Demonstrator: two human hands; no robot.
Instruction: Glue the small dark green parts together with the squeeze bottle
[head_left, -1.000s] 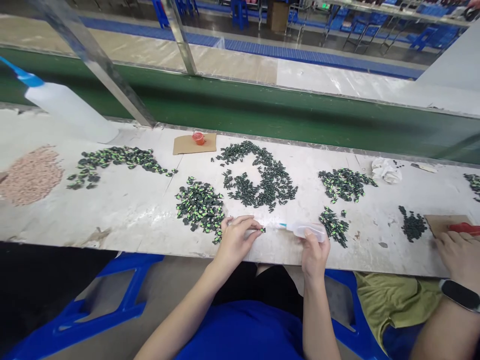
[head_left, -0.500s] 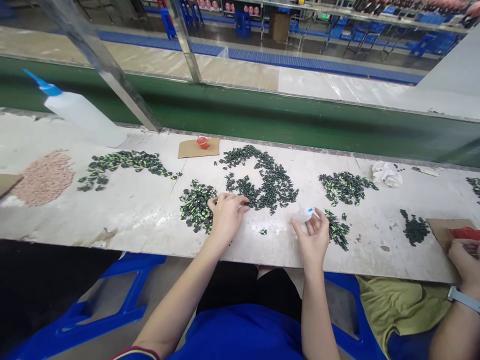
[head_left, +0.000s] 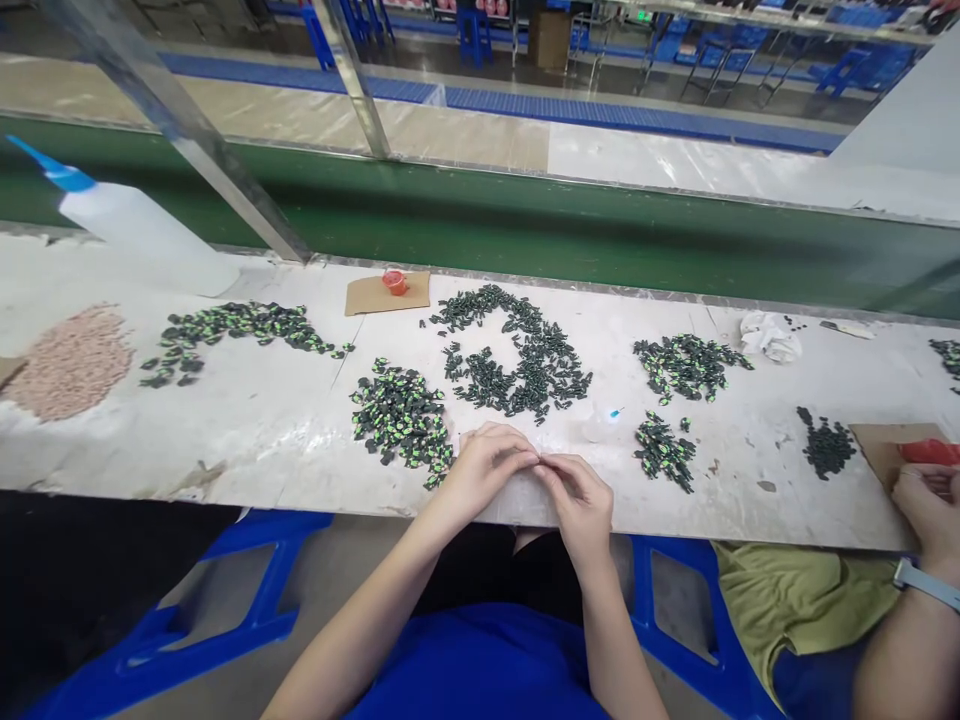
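Note:
My left hand [head_left: 495, 460] and my right hand [head_left: 581, 495] meet fingertip to fingertip near the table's front edge. Both are pinched on something dark and too small to make out. Left of them lies a heap of black and green pieces [head_left: 401, 415]. Beyond my hands is a ring-like spread of small dark pieces [head_left: 551, 365]. A small translucent bottle with a blue tip [head_left: 602, 422] lies on the white table just past my right hand. Another cluster of black and green pieces [head_left: 665, 450] is to its right.
A large white bottle [head_left: 146, 235] leans at the left, near pinkish pieces [head_left: 71, 365]. A red cup [head_left: 394, 282] sits on cardboard at the back. Another person's hand [head_left: 930, 505] holds something red at the right. A metal post [head_left: 202, 150] rises at back left.
My right hand has let go of the small bottle and moved left to my left hand. My left hand has come away from the dark pieces, toward the table's front edge. The view has shifted slightly.

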